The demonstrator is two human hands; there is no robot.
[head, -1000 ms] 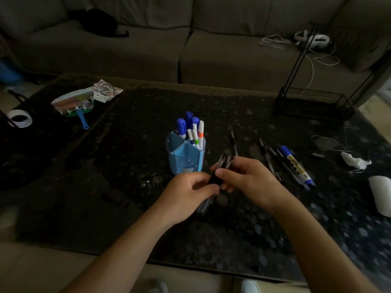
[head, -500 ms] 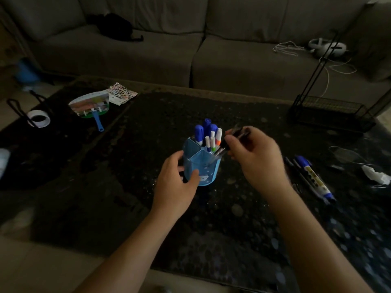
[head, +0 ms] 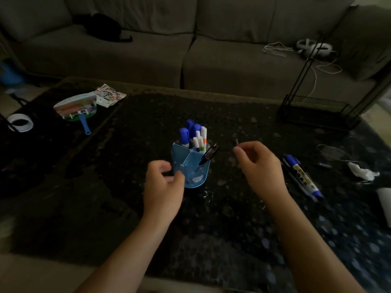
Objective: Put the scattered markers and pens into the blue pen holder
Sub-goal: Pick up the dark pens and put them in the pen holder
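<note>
The empty, loosely curled right hand [head: 257, 166] hovered nearest the blue marker [head: 302, 176], lying lengthwise just to its right.

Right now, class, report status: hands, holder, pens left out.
Left hand open beside blue plastic pen holder. Right hand empty. Blue-capped marker on dark table.

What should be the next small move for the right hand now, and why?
Probably the right hand, which looks empty with fingers loosely open, should reach right to the blue-capped marker lying on the table. The dark pens already stand in the blue pen holder, and the left hand is beside it.
</note>
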